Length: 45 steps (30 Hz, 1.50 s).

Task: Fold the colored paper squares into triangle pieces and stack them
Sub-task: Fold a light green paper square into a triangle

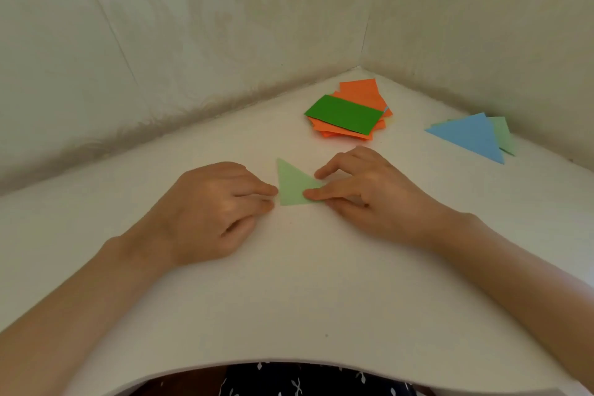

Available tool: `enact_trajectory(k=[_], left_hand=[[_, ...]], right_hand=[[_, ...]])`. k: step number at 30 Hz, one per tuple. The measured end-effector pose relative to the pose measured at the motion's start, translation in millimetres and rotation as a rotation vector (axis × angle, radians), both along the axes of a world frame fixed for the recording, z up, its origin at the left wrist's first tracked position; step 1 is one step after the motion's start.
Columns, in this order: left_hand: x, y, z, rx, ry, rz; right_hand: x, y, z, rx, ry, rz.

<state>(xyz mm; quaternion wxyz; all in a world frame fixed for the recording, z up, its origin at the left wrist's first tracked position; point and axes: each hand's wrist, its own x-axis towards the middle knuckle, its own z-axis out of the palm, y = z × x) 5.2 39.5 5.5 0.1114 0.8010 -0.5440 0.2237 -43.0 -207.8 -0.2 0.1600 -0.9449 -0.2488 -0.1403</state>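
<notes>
A light green paper triangle (pixel 293 185) lies flat on the white table (pixel 289 283) between my hands. My left hand (pixel 213 209) has its fingertips curled against the triangle's left edge. My right hand (pixel 363 190) presses its index finger and thumb on the triangle's right corner, and covers that corner. A pile of unfolded squares (pixel 348 112), dark green on top of orange ones, sits farther back. At the far right lies a stack of folded triangles: a blue triangle (pixel 466 137) on top of a light green one (pixel 501 135).
The table fits into a corner; wallpapered walls (pixel 193 26) close it off at the back left and back right. Its curved front edge runs along the bottom of the view, with dark patterned clothing (pixel 305 379) below it.
</notes>
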Motion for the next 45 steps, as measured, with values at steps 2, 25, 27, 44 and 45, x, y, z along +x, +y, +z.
enact_trajectory(k=[2, 25, 27, 44, 45], left_hand=[[-4, -5, 0, -0.134, 0.053, 0.132], [-24, -40, 11, -0.801, 1.334, 0.002], [-23, -39, 12, -0.850, 1.368, -0.016], [-21, -36, 8, -0.844, 1.417, -0.061], [-22, -36, 8, -0.844, 1.424, -0.069]], right_hand=[[-1, 1, 2, 0.111, 0.131, -0.028], [-8, 13, 8, 0.506, -0.074, -0.017], [-9, 14, 8, 0.511, -0.057, 0.005], [-13, 20, 13, 0.755, 0.256, -0.151], [-14, 21, 13, 0.737, 0.259, -0.149]])
